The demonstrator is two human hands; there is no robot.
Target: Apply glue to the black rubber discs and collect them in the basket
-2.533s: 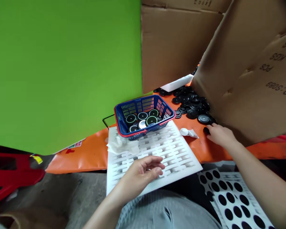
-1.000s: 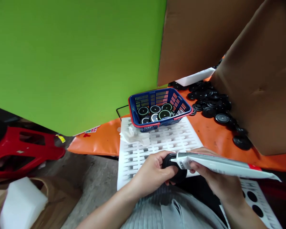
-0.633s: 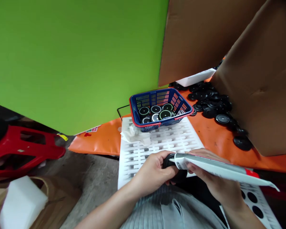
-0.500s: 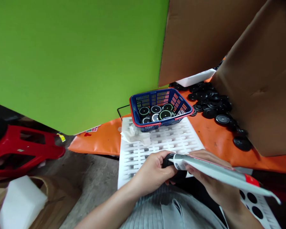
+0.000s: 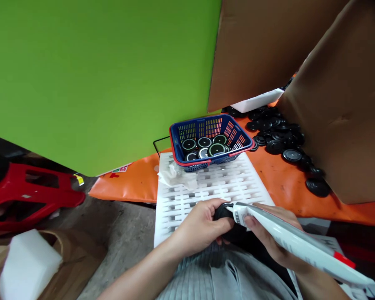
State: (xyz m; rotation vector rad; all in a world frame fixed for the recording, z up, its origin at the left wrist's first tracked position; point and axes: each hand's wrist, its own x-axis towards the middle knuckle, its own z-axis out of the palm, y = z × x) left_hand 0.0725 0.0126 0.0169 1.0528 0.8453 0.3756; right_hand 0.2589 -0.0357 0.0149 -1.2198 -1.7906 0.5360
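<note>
Close to my body, my left hand (image 5: 204, 227) grips a round black disc (image 5: 222, 211) by its edge, thumb on the near side. My right hand (image 5: 273, 233) is wrapped around a long white squeeze tube (image 5: 287, 231) with a red band near its tail. The tube's thin nozzle points left and meets the disc, though I cannot tell whether it touches. Beyond both hands, a blue basket (image 5: 211, 161) with a red rim holds several round black discs with pale rings (image 5: 217, 149). Crumpled whitish plastic (image 5: 178, 177) lies in front of the basket.
A white slatted board (image 5: 171, 221) supports the basket. Several loose black discs (image 5: 278, 129) are heaped on the orange sheet (image 5: 128, 187) at right, beside cardboard panels (image 5: 346, 104). A green panel (image 5: 106, 83) rises at left. A red stool (image 5: 34, 191) and white foam block (image 5: 29, 264) are lower left.
The tube's tail has swung down and toward the right, and its nozzle has shifted slightly right along the black disc. My left hand stays nearly in place, still gripping the disc.
</note>
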